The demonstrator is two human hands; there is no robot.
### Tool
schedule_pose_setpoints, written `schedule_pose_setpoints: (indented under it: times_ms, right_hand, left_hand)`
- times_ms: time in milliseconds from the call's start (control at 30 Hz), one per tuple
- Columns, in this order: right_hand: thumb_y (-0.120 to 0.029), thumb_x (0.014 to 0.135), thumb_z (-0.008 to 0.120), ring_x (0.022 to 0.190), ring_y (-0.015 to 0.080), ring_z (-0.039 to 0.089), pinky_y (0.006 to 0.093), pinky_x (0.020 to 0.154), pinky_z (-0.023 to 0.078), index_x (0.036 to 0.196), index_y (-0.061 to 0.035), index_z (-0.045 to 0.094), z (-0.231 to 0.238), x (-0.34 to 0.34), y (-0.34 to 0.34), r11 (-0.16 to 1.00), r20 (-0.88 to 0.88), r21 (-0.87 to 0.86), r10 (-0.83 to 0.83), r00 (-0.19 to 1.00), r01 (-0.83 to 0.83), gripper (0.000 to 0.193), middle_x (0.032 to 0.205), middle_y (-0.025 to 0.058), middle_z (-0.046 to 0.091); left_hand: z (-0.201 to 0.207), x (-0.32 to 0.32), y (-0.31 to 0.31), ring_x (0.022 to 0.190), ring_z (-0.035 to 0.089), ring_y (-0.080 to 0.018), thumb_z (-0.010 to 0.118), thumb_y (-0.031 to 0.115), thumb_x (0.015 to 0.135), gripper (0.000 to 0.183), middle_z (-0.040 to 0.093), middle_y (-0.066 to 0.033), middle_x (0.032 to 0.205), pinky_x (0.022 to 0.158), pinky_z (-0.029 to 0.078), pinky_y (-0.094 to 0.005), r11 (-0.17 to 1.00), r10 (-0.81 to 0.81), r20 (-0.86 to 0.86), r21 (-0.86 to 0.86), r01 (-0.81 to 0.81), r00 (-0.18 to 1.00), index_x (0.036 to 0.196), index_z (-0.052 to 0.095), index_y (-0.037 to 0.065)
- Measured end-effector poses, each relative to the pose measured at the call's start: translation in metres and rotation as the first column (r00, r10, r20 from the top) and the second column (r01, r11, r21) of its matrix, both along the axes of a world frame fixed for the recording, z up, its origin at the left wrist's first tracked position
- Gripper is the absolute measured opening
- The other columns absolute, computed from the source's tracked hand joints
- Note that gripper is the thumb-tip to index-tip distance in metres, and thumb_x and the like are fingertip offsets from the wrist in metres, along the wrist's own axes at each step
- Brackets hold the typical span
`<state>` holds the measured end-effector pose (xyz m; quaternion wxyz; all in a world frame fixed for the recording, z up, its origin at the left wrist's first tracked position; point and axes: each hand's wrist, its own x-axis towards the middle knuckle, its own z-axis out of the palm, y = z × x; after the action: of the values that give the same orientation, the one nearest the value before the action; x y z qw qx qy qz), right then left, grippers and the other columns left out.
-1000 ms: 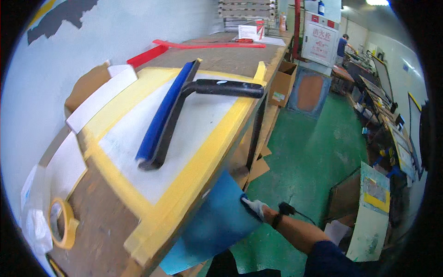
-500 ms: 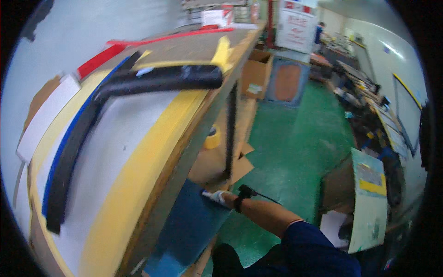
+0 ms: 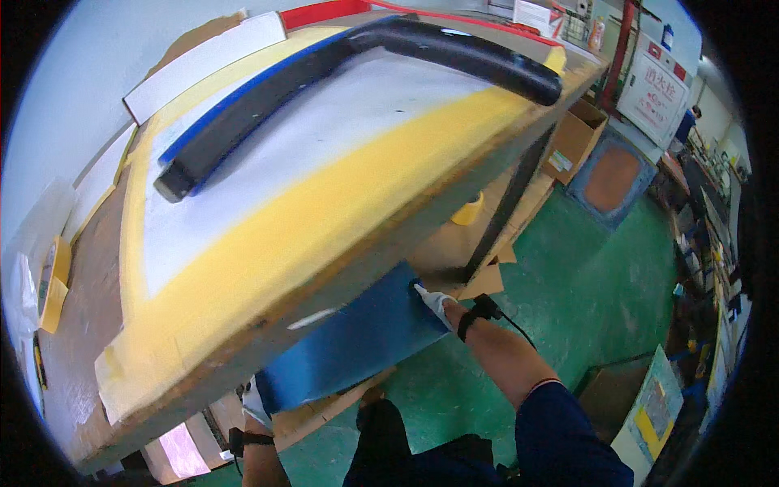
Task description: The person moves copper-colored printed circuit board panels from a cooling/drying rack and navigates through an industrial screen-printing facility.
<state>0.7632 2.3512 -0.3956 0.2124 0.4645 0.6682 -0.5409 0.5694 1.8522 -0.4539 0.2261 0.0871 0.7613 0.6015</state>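
A flat blue board (image 3: 349, 349) lies low beside and partly under the workbench, its far side hidden by the bench top. My right hand (image 3: 436, 302), in a white glove, grips the board's right end, its thumb along the top. At the opposite end, my left hand (image 3: 255, 403), gloved too, holds the left edge; the bench edge hides part of its fingers. Both wrists wear black straps with cables. Above, a bent black foam-like tube (image 3: 462, 55) with a blue strip rests on a white sheet (image 3: 341, 122) edged in yellow tape.
The workbench (image 3: 89, 341) has a worn wooden edge and carries a yellow tape roll (image 3: 53, 284). On the lower shelf sits another yellow roll (image 3: 468, 213). Beyond are a cardboard box (image 3: 574, 142) and a white cabinet (image 3: 652, 93). Green floor (image 3: 584, 284) runs rightward to cluttered racks; a person stands far off.
My view has swung left, so the bench sits further right and more of its near end shows. My left hand has come into view at the board's left edge; the right hand keeps its grip.
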Motion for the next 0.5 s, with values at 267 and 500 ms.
schedule_pose_setpoints:
  times_ms: [267, 500]
  right_hand:
    - [-0.071, 0.087, 0.035, 0.134, 0.0287, 0.038, 0.0384, 0.112, 0.024, 0.142, -0.0065, 0.040, -0.020, -0.011, 0.059, 0.975, 0.066, 0.224, -0.015, 0.998, 0.000, 0.084, 0.144, 0.0099, 0.044]
    - [-0.063, 0.088, 0.042, 0.129, 0.0316, 0.043, 0.0413, 0.108, 0.030, 0.138, -0.0098, 0.045, 0.002, -0.035, 0.076, 0.921, 0.060, 0.360, 0.136, 0.989, -0.149, 0.073, 0.140, 0.0115, 0.048]
  left_hand:
    - [-0.022, 0.025, 0.059, 0.074, 0.057, -0.0215, 0.045, 0.044, 0.098, 0.040, 0.059, -0.0035, 0.082, 0.069, 0.049, -0.0391, 0.927, 0.159, 0.525, 0.212, -0.310, 0.836, 0.099, 0.060, 0.007]
    - [-0.037, 0.028, 0.056, 0.059, 0.048, -0.0128, 0.042, 0.037, 0.099, 0.029, 0.049, 0.0052, 0.069, 0.052, 0.040, -0.0314, 0.795, 0.095, 0.544, 0.463, -0.392, 0.834, 0.083, 0.057, 0.017]
